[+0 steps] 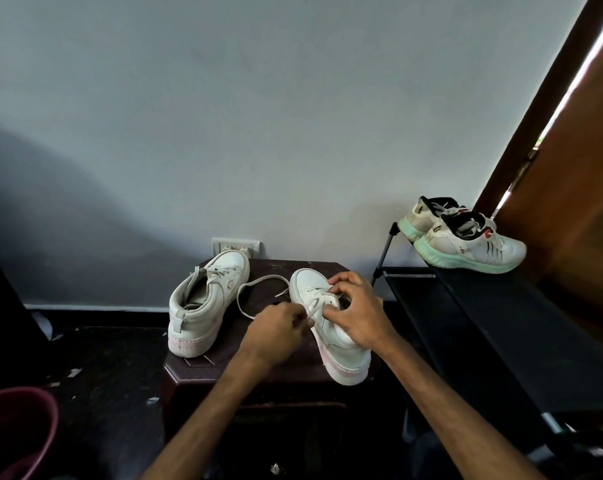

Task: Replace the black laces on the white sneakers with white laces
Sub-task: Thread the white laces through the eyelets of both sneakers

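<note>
Two white sneakers [206, 306] stand on one stool [303, 372], left hand [276, 330] and right hand [359, 313] both pinching the white lace [258, 282].

Location: a home entryway. A black shoe rack [483, 306] stands against a plain painted wall [258, 98], with a worn pair of sneakers [466, 242] on its top shelf. Right of the rack, a brown wooden door [570, 209] stands ajar, admitting daylight. Left of the rack: a low dark bench [224, 372], a wall socket [236, 244], and, farthest left, a red bucket [16, 427] on the floor [102, 358].
</note>
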Available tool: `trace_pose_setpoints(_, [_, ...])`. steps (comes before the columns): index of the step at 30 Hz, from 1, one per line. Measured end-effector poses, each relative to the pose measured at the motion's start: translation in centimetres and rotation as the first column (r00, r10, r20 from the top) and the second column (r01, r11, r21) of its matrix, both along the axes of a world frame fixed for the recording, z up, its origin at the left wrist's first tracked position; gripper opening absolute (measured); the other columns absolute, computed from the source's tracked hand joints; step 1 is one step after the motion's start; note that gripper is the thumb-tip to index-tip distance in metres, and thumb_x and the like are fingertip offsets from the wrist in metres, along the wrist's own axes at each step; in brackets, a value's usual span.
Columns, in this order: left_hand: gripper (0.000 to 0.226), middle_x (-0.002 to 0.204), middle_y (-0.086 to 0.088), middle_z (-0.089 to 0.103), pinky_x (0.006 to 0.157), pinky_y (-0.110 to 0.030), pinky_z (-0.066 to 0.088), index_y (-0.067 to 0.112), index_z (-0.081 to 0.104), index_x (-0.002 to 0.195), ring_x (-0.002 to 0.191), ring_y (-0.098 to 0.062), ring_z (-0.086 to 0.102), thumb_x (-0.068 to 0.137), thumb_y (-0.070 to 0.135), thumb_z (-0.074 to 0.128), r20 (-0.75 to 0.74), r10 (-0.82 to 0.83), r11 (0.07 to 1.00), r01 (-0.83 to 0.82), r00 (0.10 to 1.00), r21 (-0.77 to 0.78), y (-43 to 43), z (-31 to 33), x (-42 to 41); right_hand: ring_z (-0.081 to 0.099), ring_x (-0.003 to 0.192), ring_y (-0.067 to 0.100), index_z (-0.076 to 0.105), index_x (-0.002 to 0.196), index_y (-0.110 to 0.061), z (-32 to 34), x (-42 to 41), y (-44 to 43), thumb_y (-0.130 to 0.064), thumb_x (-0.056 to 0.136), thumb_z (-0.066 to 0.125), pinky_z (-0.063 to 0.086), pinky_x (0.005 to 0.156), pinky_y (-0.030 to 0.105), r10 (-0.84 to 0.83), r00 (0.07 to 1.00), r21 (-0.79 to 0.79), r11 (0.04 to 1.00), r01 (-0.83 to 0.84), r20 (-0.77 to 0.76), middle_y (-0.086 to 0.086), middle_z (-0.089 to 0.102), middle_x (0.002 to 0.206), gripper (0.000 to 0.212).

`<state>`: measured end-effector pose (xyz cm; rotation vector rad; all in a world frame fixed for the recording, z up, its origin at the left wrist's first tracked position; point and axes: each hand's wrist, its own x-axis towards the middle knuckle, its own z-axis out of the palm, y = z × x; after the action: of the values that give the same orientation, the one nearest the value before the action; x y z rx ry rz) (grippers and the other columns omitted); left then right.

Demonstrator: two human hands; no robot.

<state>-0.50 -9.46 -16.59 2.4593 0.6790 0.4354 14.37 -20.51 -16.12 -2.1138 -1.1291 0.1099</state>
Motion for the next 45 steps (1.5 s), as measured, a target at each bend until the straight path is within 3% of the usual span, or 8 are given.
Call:
trace_pose_setpoints(7, [0.025,0.063,0.012,0.056,0.056,-0.016,0.039,0.014,0.059,0.076,0.060,-0.005,0.047,0.099,0.020,0.054,0.656,0.109,0.938,0.141,0.747,-0.317,1.6,3.8,-3.0,0.049,0.113,0.005,0.062,0.086,-0.035,0.3,-0.2,0.0,-0.055,0.059,0.058,0.039,0.103,0.048,0.002,1.000,-0.022,1.000,-0.001,0.015,-0.025,0.050,0.114,0.035])
trace_pose_setpoints(14, [0.033,0.078,-0.009,0.042,0.064,-0.013,0.038,0.005,0.048,0.071,0.070,-0.007,0.041,0.098,0.023,0.050,0.784,0.310,0.846,0.220,0.538,-0.486,-1.1,2.9,-1.1,0.048,0.116,0.008,0.057,0.099,-0.036,0.7,-0.4,-0.3,-0.039,0.067,0.070,0.038,0.103,0.047,-0.029,1.000,-0.033,0.999,0.029,-0.010,-0.023,0.048,0.118,0.035])
trace_pose_setpoints(20, [0.045,0.077,-0.010,0.037,0.074,-0.033,0.038,-0.010,0.045,0.062,0.078,-0.024,0.035,0.085,0.026,0.059,0.804,0.537,0.763,0.261,0.254,-0.592,0.8,2.3,-2.8,0.047,0.115,0.012,0.054,0.102,-0.035,0.6,-0.4,-0.4,-0.037,0.070,0.074,0.041,0.098,0.047,-0.132,0.991,-0.074,0.989,0.131,-0.010,-0.018,0.050,0.113,0.037])
trace_pose_setpoints(25, [0.048,0.070,-0.016,0.043,0.069,-0.033,0.037,-0.006,0.046,0.056,0.071,-0.025,0.042,0.092,0.024,0.054,0.840,0.238,0.946,0.080,0.488,-0.315,2.0,0.3,-3.7,0.049,0.114,0.013,0.056,0.097,-0.033,0.7,-1.1,0.2,-0.037,0.075,0.074,0.040,0.097,0.046,-0.227,0.974,-0.064,0.972,0.227,0.008,-0.016,0.052,0.111,0.028])
trace_pose_setpoints(30, [0.042,0.064,0.009,0.043,0.062,-0.028,0.036,0.018,0.043,0.057,0.066,-0.008,0.046,0.094,0.031,0.055,0.422,-0.253,0.967,0.208,0.871,0.150,3.8,-4.9,-4.2,0.049,0.116,0.015,0.057,0.102,-0.031,1.0,-1.1,0.5,-0.031,0.082,0.066,0.037,0.101,0.047,-0.202,0.976,-0.130,0.969,0.212,0.085,-0.012,0.055,0.116,0.022])
trace_pose_setpoints(35, [0.031,0.062,0.008,0.045,0.060,-0.035,0.042,0.019,0.043,0.068,0.063,-0.008,0.046,0.090,0.036,0.056,0.310,-0.225,0.970,0.183,0.924,0.158,4.4,-6.6,-4.0,0.058,0.105,0.014,0.067,0.103,-0.033,2.9,0.5,4.4,-0.017,0.084,0.058,0.047,0.094,0.041,0.053,0.988,0.041,0.997,-0.060,0.144,-0.014,0.064,0.108,0.026])
trace_pose_setpoints(40, [0.031,0.065,0.010,0.044,0.062,-0.036,0.041,0.020,0.040,0.064,0.066,-0.009,0.046,0.085,0.038,0.054,0.272,-0.199,0.978,0.174,0.941,0.113,4.6,-6.9,-4.0,0.054,0.119,0.023,0.066,0.117,-0.023,2.4,-0.6,11.3,-0.025,0.091,0.063,0.044,0.095,0.040,0.428,0.754,-0.639,0.769,-0.014,0.498,0.001,0.064,0.120,0.026])
trace_pose_setpoints(45, [0.030,0.065,0.008,0.049,0.061,-0.028,0.039,0.017,0.047,0.062,0.062,-0.004,0.047,0.083,0.038,0.054,0.344,-0.145,0.983,0.175,0.928,-0.057,4.9,-6.7,-3.6,0.057,0.120,0.024,0.061,0.120,-0.017,0.2,-0.8,13.8,-0.011,0.092,0.056,0.042,0.098,0.044,0.527,0.628,-0.727,0.681,0.092,0.573,0.005,0.063,0.123,0.029])
